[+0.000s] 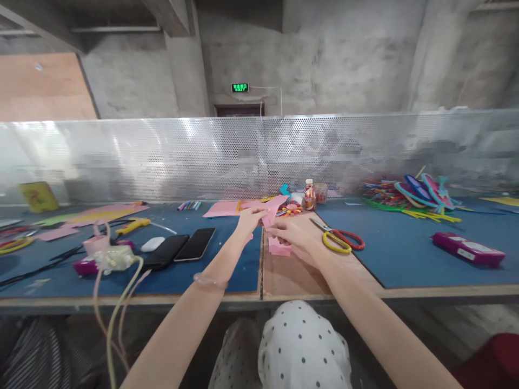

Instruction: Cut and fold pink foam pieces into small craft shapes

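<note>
Work surface: long table with blue tops (239, 275) on both sides of a bare brown strip (295, 283), wood-coloured along the front edge. The pink paper (276, 208) is held up above the far part of this strip. Left hand (252, 217) pinches it at its left side. Right hand (288, 233) is at its lower edge, fingers curled; cannot tell whether they grasp it. A smaller pink piece (279, 247) lies on the strip below the hands.

Right of the strip's middle: scissors (333, 233), one yellow loop, one red. Behind: a bottle (310, 195), upright. Far right: a pile of coloured fuzzy sticks (383, 195) and a purple box (468, 248). Left top: two dark phones (197, 245) side by side, white case (153, 245) just beside.

Room: perforated metal screen (182, 156) along the table's back; grey concrete wall (348, 59) beyond, with a lit green exit sign (240, 87).
</note>
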`<state>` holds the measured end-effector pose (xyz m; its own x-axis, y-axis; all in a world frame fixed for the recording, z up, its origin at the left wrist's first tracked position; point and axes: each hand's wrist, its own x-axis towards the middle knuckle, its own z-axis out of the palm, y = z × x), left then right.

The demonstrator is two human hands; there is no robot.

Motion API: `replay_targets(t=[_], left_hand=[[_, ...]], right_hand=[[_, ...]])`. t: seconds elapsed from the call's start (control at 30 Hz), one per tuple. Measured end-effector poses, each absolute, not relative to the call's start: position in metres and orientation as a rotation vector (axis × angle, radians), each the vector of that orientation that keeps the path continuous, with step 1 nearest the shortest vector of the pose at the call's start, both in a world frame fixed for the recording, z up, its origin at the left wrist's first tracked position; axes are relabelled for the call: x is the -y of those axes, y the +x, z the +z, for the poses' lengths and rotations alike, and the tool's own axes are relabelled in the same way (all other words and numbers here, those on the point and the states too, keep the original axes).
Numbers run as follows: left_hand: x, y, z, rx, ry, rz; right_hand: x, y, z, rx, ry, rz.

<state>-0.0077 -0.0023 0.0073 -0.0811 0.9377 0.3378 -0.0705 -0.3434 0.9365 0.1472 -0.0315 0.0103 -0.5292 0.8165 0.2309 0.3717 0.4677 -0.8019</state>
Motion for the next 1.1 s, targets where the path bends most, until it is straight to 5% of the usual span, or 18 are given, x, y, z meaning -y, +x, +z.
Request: replay_targets(t=[1.1], left_hand=[[0.016, -0.002, 0.012, -1.095, 1.663, 1.458]], right_hand=[[0.037, 0.152, 0.023, 1.913, -1.104, 0.637]])
